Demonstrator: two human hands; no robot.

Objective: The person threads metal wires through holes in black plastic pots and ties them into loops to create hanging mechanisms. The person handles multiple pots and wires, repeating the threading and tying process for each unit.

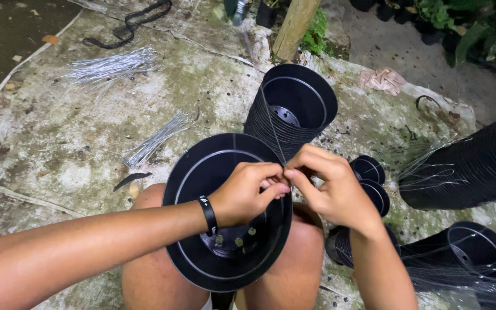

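On the left, bundles of wire [110, 66] lie loose on the mossy ground [58, 143], near enough that a shifted foot could scatter them, we judge. Our left hand [247, 192] and right hand [331, 186] meet at the rim of the black pot [202, 172] resting on our knees, each grip pinched on a thin wire [274, 135]. We think the wire could slip free or prick a fingertip, and the pot could slide off. To the right, the stack of pots [291, 109] might tip.
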